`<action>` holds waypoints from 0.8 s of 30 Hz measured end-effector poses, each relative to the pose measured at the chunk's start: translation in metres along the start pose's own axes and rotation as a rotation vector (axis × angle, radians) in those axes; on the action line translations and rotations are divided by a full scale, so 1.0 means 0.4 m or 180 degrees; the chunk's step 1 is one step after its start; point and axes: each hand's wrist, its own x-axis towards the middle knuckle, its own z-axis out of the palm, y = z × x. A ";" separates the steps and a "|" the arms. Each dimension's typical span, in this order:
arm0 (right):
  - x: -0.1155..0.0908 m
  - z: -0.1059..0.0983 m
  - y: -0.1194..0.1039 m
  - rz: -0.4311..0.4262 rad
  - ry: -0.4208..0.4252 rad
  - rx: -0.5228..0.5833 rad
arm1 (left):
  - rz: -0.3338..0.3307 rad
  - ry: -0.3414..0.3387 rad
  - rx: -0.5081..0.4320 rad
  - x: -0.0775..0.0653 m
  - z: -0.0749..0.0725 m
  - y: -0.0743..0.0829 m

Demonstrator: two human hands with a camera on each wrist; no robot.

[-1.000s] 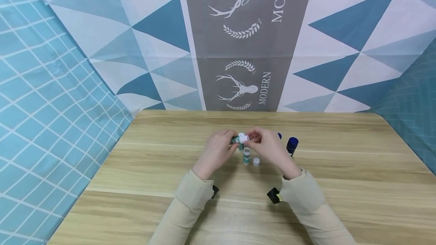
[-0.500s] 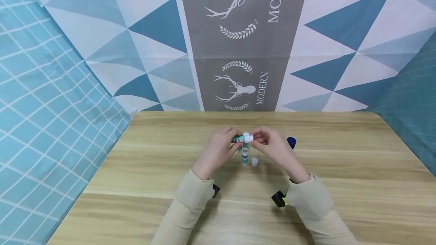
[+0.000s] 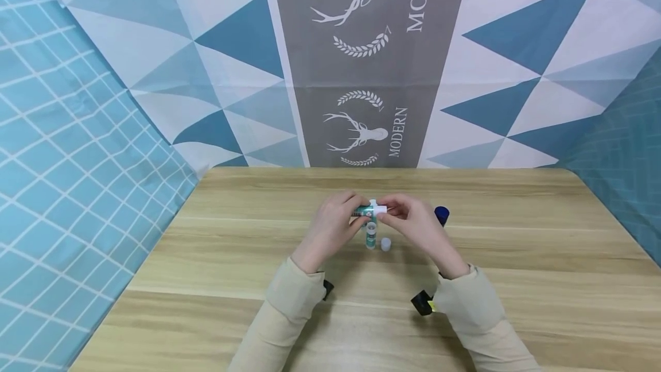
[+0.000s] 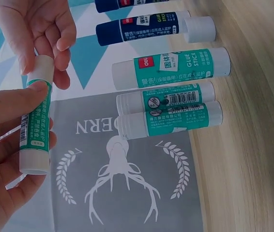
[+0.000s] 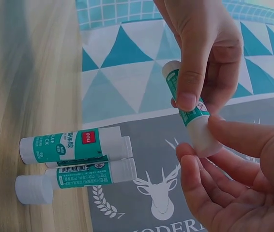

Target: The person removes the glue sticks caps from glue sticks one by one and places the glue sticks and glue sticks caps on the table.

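A green-and-white glue stick is held sideways above the table by my left hand, thumb on its label and fingers behind. My right hand pinches the white cap at its other end between thumb and fingers. In the left wrist view, the held stick's white base points away from the right hand. Just below the hands stands an upright green glue stick with its narrow top bare. Beside it on the table lies a loose white cap.
More green glue sticks stand close together behind the front one. Blue glue sticks stand to their right, partly hidden by the right hand in the head view. The wooden table meets a patterned cloth backdrop.
The held glue stick has shifted slightly right. My right hand drew back a little, then came in against the cap again, its fingers now closer around it.
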 end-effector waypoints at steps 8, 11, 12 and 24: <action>0.000 -0.003 0.000 0.0039 0.0030 -0.0136 | 0.0000 -0.0024 -0.0019 0.001 -0.002 0.005; -0.001 -0.003 0.000 0.0038 0.0026 -0.0119 | -0.0024 -0.0063 -0.0039 0.002 -0.003 0.006; -0.001 -0.003 0.000 0.0037 0.0022 -0.0117 | -0.0034 -0.0078 -0.0047 0.001 -0.002 0.006; -0.002 -0.003 0.001 0.0050 0.0024 -0.0170 | -0.0106 -0.0147 -0.0118 0.000 0.003 0.004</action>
